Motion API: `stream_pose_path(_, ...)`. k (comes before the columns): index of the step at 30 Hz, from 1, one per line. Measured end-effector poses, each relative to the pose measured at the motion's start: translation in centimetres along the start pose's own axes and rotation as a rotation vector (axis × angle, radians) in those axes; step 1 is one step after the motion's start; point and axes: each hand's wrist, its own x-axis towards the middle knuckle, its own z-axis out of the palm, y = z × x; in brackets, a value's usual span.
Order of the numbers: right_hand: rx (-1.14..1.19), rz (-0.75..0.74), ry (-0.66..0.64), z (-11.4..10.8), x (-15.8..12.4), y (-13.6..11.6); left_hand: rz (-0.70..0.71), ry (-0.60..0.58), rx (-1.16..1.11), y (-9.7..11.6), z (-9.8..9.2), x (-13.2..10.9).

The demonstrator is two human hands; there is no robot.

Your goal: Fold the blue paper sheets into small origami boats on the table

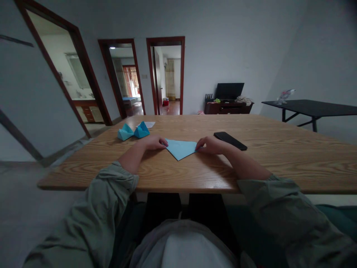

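A light blue sheet of folded paper [181,149] lies on the wooden table in front of me, its pointed corner toward me. My left hand [155,142] pinches the paper's left corner between thumb and fingers. At the opposite corner, my right hand [209,145] grips the paper the same way, fingers closed on its edge. Two folded paper shapes stand beyond my left hand: a light teal one [125,132] and a deeper blue one [142,129], side by side.
Right of my right hand lies a black phone [231,140]. A white slip of paper [150,124] rests behind the folded shapes. The wooden table [279,156] spans the view. Farther off are a black table [315,107] and a cabinet [228,108] with a monitor [229,91].
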Motion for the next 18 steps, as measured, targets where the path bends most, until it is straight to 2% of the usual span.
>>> stream_pose_path(11, -0.065, -0.037, -0.012, 0.40, 0.36, -0.41, -0.018, 0.028, 0.015, -0.58, 0.35, 0.24)
stream_pose_path(18, -0.057, -0.002, -0.022, 1.00, 0.72, 0.14, -0.037, 0.060, 0.044, -0.68, 0.87, 0.87)
